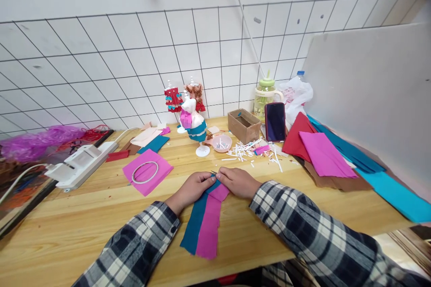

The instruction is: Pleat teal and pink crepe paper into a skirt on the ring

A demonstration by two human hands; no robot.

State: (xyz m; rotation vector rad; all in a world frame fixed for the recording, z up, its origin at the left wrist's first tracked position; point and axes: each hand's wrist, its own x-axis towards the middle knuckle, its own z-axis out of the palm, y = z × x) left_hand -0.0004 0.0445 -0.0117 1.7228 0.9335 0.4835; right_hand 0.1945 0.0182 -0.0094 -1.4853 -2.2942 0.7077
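My left hand (pixel 198 186) pinches the upper end of a teal crepe paper strip (pixel 195 222). Beside it, my right hand (pixel 239 181) is closed on the top of a magenta crepe paper strip (pixel 209 228), whose upper part is folded over. The two strips overlap along their length and hang down toward the table's front edge. A small thin dark tip shows between my fingertips; what it is I cannot make out. Beyond my hands stands a small dress form (pixel 193 121) in white, magenta and teal paper. A magenta square (pixel 148 184) with a silver ring (pixel 145 163) lies left of my left hand.
Behind are two more dressed forms (pixel 173 100), a pink dish (pixel 222 142), white paper scraps (pixel 245 150), a cardboard box (pixel 244 124), a phone (pixel 275 122) and a green-lidded bottle (pixel 264 98). Folded crepe paper (pixel 326 154) lies right; a power strip (pixel 86 166) lies left.
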